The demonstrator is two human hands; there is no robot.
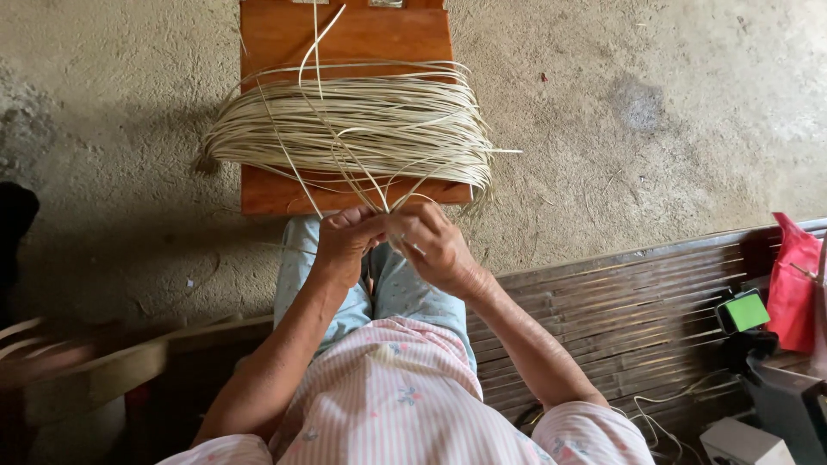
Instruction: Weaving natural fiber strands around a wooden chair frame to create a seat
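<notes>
A thick bundle of pale cane strips point(345, 129) lies across a small brown wooden stool point(362, 34) in front of my knees. My left hand point(345, 241) and my right hand point(431, 245) meet just below the stool's near edge, both closed around the ends of several thin strips point(362, 176) that fan up and away over the bundle. One long strip point(317, 43) curves up toward the stool's far end. What lies between my fingers is hidden.
I sit on a slatted bamboo bench point(620, 301) above a rough concrete floor point(646, 103). At the right of the bench are a red bag point(794, 280), a small device with a green face point(743, 312), a white box point(741, 441) and cables.
</notes>
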